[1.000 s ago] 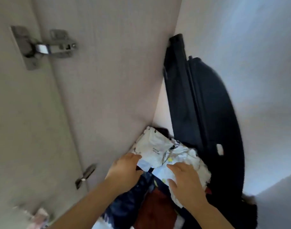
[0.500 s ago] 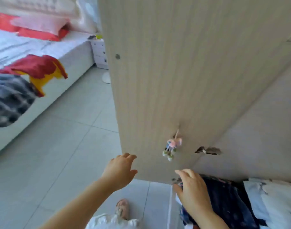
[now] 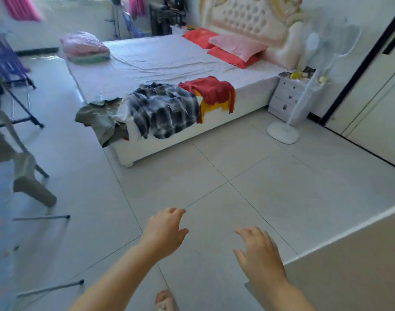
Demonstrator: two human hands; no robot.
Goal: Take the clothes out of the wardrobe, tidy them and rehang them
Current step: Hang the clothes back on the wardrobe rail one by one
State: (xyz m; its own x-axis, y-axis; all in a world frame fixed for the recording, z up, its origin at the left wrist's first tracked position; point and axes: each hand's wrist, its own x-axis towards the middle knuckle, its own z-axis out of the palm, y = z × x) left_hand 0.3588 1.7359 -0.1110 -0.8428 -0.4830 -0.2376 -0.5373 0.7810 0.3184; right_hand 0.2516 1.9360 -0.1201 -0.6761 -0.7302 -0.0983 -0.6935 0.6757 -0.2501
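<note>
Three garments lie in a heap at the near edge of the white bed (image 3: 169, 57): an olive one (image 3: 97, 117) on the left, a black-and-white checked shirt (image 3: 165, 108) in the middle, and a red and yellow one (image 3: 212, 93) on the right. My left hand (image 3: 164, 232) and my right hand (image 3: 258, 252) hang over the tiled floor with fingers loosely spread, holding nothing. Both are well short of the bed. The wardrobe door (image 3: 349, 272) juts in at the lower right.
A white standing fan (image 3: 284, 131) and a white nightstand (image 3: 290, 97) stand right of the bed. A grey plastic chair (image 3: 19, 158) and a drying rack (image 3: 10, 70) are at the left. Folded pink bedding (image 3: 84, 46) sits on the bed's far corner. Wardrobe doors (image 3: 376, 108) line the right wall.
My view has swung from inside the wardrobe out to the room and the bed. Both hands let go of the folded white clothes and now hang free over the floor.
</note>
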